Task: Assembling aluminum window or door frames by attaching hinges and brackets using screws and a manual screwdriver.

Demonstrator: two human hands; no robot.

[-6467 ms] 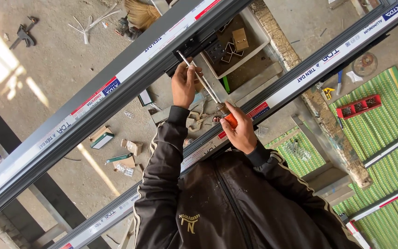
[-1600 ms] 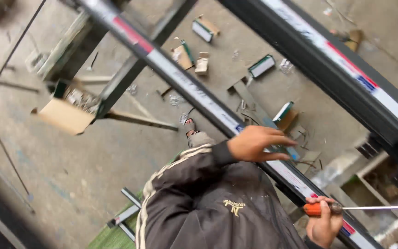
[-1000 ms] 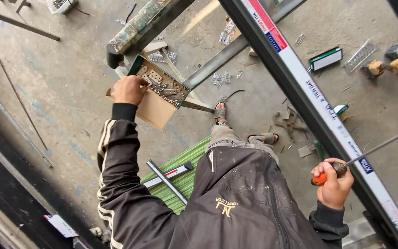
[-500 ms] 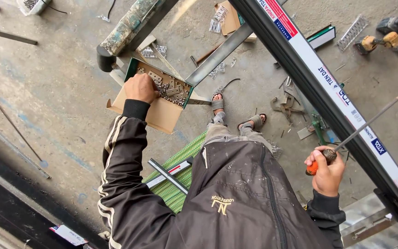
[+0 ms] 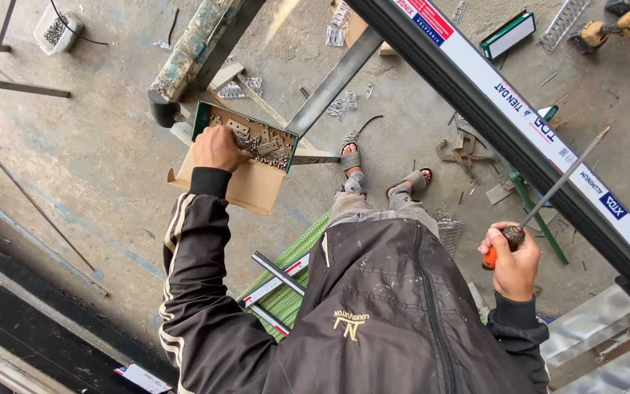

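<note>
Dusty concrete floor (image 5: pixel 96 168), scrap and tools scattered. Left hand (image 5: pixel 218 148) down in open cardboard box (image 5: pixel 251 182) of small metal brackets (image 5: pixel 265 144), fingers curled among them; grip unclear. Right hand (image 5: pixel 513 264) clamped on orange-handled screwdriver (image 5: pixel 541 208), shaft angled toward black aluminium profile (image 5: pixel 519 135).

Left hand (image 5: pixel 218 148) fingertips are disappearing among small metal parts in cardboard box (image 5: pixel 246 164); black aluminium profile (image 5: pixel 519 131) is running off both edges.
</note>
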